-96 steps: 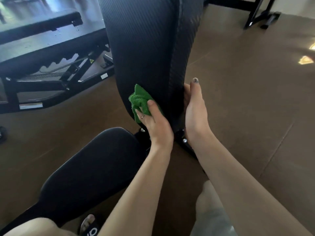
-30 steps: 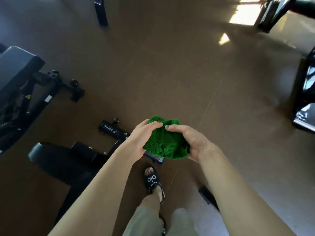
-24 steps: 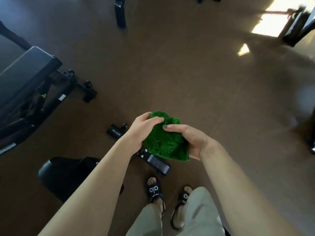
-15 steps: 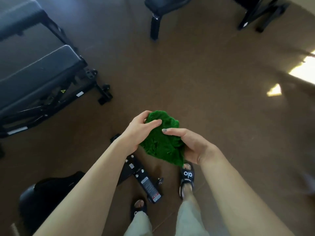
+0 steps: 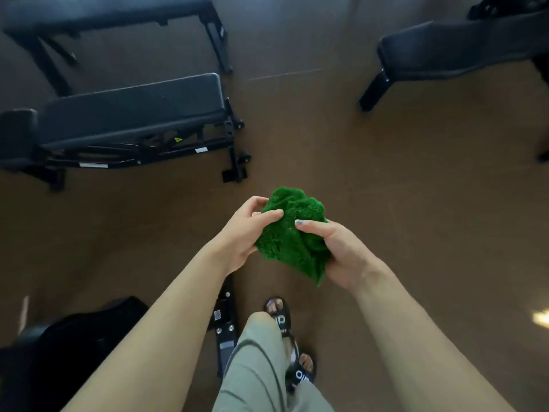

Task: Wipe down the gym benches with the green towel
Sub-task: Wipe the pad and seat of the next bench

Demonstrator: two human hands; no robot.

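The green towel (image 5: 292, 236) is bunched up between both hands at the middle of the view, above the floor. My left hand (image 5: 246, 230) pinches its left side and my right hand (image 5: 341, 251) grips its right side and lower edge. A black padded gym bench (image 5: 130, 110) stands flat to the upper left, apart from my hands. Another flat bench (image 5: 98, 10) lies behind it. A third bench (image 5: 463, 52) reaches in from the upper right. The dark pad of a fourth bench (image 5: 68, 346) shows at the lower left beside my left forearm.
Brown rubber floor (image 5: 386, 179) spreads between the benches. The near bench's black foot bar (image 5: 225, 325) lies on the floor by my sandalled feet (image 5: 279, 313). The left bench's frame and wheels (image 5: 234, 165) stick out toward the middle. A sunlight patch (image 5: 542, 318) shows at the right edge.
My hands left the upright backrest and now hold the towel together in the air. The view has swung round, bringing the left bench and the upper right bench into sight. My feet stepped.
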